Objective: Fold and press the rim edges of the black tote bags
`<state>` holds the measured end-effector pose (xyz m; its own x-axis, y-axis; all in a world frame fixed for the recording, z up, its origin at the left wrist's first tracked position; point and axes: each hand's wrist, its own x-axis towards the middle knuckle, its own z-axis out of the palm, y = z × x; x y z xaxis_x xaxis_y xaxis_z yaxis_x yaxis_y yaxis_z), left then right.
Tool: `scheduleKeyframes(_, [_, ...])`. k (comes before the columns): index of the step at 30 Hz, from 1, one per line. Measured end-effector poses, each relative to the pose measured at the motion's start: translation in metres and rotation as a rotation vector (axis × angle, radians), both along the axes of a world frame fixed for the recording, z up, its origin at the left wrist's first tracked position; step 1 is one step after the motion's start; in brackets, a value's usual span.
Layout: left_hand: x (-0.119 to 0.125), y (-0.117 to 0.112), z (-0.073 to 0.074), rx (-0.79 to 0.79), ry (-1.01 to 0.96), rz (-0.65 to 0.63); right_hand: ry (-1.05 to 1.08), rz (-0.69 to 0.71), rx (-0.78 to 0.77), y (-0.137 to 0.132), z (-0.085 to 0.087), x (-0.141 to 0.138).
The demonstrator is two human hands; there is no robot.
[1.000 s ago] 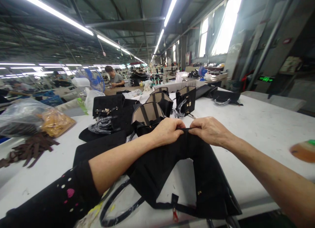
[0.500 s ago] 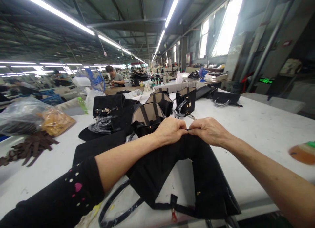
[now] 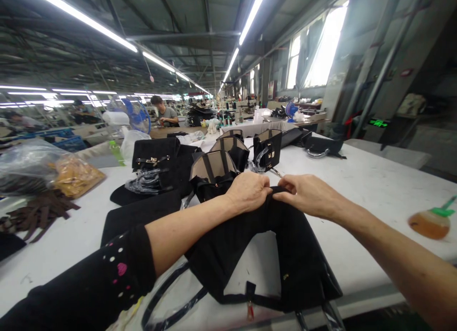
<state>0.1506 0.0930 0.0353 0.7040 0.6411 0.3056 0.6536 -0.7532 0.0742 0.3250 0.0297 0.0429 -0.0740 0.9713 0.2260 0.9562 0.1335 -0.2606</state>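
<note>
I have the black bag (image 3: 303,255) on the near part of the pale tabletop (image 3: 378,197), its cloth matte, soft and folded. The pinched edge points away from me, while a glossy, film-wrapped handle (image 3: 166,316) loops out to the left; the long axis seems to run across me. My left hand (image 3: 250,193) pinches that edge. My right hand (image 3: 303,193) has thumb and forefinger narrowly parted at it; whether they grip, I can't tell. Just beyond stands an open bag (image 3: 210,166) with beige lining. Limp brown strips (image 3: 39,212) lie far left, a rounded amber bottle (image 3: 430,225) right.
</note>
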Motion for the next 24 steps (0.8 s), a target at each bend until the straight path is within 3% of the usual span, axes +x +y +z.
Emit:
scheduleKeyframes(4, [0.002, -0.002, -0.002, 0.034, 0.017, -0.022, -0.181, -0.042, 0.042, 0.008, -0.01, -0.01])
scheduleKeyframes(7, [0.004, 0.004, 0.001, -0.029, -0.023, -0.029, -0.212, -0.052, 0.067, 0.013, -0.011, -0.01])
scheduleKeyframes(13, [-0.006, 0.022, 0.015, -0.384, -0.124, -0.088, -0.085, -0.043, 0.033, 0.014, -0.01, -0.007])
scheduleKeyframes(24, [-0.039, 0.007, 0.008, -0.582, -0.164, -0.078, 0.138, 0.123, 0.109, 0.005, -0.009, -0.006])
